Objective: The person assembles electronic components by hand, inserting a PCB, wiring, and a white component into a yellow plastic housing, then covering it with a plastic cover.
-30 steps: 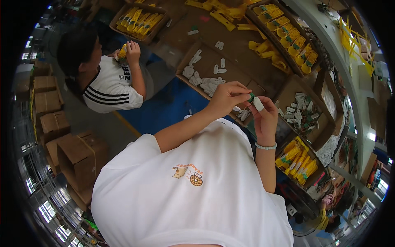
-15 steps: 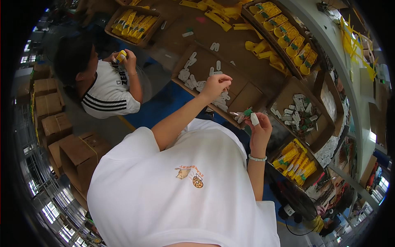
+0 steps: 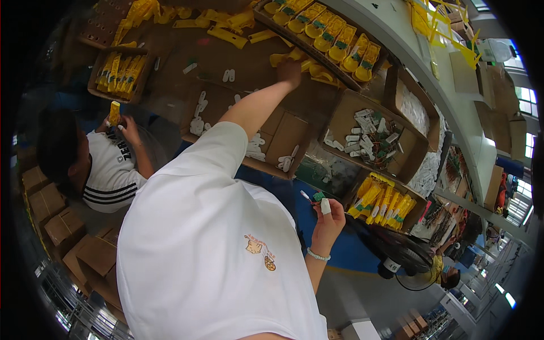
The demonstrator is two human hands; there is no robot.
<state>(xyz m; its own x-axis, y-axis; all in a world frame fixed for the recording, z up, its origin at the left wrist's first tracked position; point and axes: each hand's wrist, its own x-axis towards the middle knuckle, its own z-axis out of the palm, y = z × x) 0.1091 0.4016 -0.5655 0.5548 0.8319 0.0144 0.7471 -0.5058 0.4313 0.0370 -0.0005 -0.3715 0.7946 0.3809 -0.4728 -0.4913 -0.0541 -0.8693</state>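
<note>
My left hand (image 3: 291, 71) is stretched far forward onto a heap of loose yellow plastic pieces (image 3: 310, 67) on the brown table; whether its fingers grip one is hidden. My right hand (image 3: 328, 217), with a pale bracelet at the wrist, stays close to my body. It pinches a small white part with a green piece and thin wires (image 3: 321, 202). A white shirt (image 3: 215, 255) fills the lower middle of the view.
A seated person in a striped white shirt (image 3: 107, 175) at the left holds a yellow piece (image 3: 114, 112). Open cardboard boxes hold white parts (image 3: 368, 136) and yellow parts (image 3: 382, 201). A long tray of yellow parts (image 3: 326, 34) lies beyond. A black fan (image 3: 411, 263) stands lower right; cartons (image 3: 54, 224) are stacked at the left.
My left hand left the small part and reached forward to the yellow pieces. My right hand kept the white-and-green part and dropped lower, toward my body.
</note>
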